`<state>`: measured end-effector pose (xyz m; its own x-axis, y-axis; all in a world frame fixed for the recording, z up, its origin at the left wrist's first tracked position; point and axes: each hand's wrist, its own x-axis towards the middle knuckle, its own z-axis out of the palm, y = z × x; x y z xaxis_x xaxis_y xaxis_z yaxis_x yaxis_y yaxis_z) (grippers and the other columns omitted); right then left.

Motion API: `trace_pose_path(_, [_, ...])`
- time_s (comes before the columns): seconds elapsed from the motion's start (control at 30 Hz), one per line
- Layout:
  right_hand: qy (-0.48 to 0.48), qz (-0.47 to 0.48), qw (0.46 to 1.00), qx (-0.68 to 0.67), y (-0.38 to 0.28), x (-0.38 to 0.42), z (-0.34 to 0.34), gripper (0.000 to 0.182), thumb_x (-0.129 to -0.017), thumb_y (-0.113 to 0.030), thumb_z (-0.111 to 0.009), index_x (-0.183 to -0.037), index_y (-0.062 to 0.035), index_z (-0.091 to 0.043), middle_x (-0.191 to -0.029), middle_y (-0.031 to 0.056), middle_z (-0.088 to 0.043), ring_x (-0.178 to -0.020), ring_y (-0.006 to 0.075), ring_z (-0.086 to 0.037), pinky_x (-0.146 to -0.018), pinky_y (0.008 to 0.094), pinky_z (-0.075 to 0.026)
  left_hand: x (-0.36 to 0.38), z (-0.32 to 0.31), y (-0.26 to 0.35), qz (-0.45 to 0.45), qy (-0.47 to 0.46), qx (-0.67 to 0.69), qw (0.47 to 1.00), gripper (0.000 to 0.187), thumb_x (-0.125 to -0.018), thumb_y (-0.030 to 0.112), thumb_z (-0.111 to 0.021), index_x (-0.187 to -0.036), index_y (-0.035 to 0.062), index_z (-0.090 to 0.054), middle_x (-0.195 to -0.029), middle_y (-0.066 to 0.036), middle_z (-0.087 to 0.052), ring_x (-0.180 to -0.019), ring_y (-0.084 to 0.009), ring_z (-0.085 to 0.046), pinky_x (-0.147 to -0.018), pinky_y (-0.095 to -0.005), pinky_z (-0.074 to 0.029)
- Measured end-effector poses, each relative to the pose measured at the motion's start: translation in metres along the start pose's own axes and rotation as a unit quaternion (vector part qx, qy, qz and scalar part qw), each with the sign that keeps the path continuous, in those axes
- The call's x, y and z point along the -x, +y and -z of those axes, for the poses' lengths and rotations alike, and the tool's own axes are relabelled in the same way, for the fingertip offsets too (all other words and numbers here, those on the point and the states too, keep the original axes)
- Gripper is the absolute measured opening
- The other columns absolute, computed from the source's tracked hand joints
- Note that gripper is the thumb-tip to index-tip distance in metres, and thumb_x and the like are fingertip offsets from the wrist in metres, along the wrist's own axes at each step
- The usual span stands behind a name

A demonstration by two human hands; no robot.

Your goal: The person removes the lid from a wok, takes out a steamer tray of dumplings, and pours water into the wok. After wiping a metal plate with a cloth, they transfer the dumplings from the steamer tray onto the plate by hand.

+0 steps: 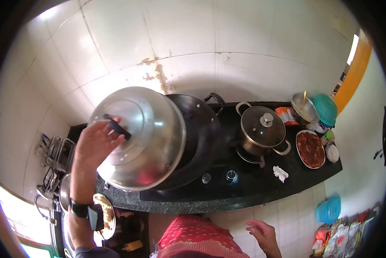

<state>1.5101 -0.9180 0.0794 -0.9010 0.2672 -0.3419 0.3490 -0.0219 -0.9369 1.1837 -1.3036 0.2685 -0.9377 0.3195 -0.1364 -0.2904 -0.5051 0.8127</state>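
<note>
The left hand (96, 144) has its fingers hooked round the handle (117, 128) of the large lid (152, 159) over the wok's (206, 142) left side; with the right hand (264, 235) loosely open, well apart, a weak one-handed grip could let it slip.

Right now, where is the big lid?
In the head view, the big lid is left of centre, held by its black handle in the left hand, hiding the left part of the wok.
</note>
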Motion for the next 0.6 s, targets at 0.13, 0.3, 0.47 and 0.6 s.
trace_pose_path(0.13, [0.049, 0.036, 0.998, 0.029, 0.027, 0.012, 0.014, 0.028, -0.093, -0.011, -0.058, -0.117, 0.0033, -0.059, -0.105, 0.0102, -0.066, -0.088, 0.0158, -0.064, -0.076, 0.0243, -0.050, -0.056, -0.013, -0.031, 0.076, 0.016, -0.003, 0.997, 0.016, -0.087, 0.011, -0.057, -0.102, 0.0047, -0.056, -0.104, -0.014, -0.065, -0.095, -0.0309, -0.063, -0.081, -0.0451, -0.053])
trace_pose_path(0.3, [0.063, -0.011, 0.998, -0.013, 0.034, 0.015, 0.024, 0.037, -0.093, -0.015, -0.059, -0.126, 0.0025, -0.055, -0.116, 0.0118, -0.064, -0.100, 0.0207, -0.063, -0.083, 0.0305, -0.050, -0.098, -0.007, -0.059, 0.134, 0.037, -0.015, 0.990, 0.020, -0.087, 0.013, -0.056, -0.103, 0.0026, -0.058, -0.101, -0.014, -0.068, -0.087, -0.0277, -0.065, -0.077, -0.0429, -0.054])
trace_pose_path(0.47, [0.064, -0.024, 0.998, -0.013, 0.038, 0.010, 0.023, 0.038, -0.093, -0.016, -0.059, -0.127, 0.0024, -0.054, -0.117, 0.0122, -0.063, -0.100, 0.0205, -0.063, -0.083, 0.0301, -0.050, -0.121, 0.007, -0.080, 0.174, 0.060, -0.031, 0.982, 0.017, -0.086, 0.014, -0.058, -0.099, 0.0041, -0.060, -0.097, -0.012, -0.068, -0.083, -0.0246, -0.064, -0.075, -0.0427, -0.053])
trace_pose_path(0.6, [0.049, -0.036, 0.998, -0.016, 0.039, 0.006, 0.019, 0.038, -0.093, -0.016, -0.058, -0.127, 0.0025, -0.054, -0.116, 0.0122, -0.064, -0.100, 0.0202, -0.063, -0.083, 0.0297, -0.050, -0.128, 0.024, -0.088, 0.184, 0.050, -0.036, 0.981, 0.016, -0.087, 0.015, -0.059, -0.098, 0.0040, -0.061, -0.098, -0.011, -0.067, -0.087, -0.0241, -0.063, -0.076, -0.0431, -0.052])
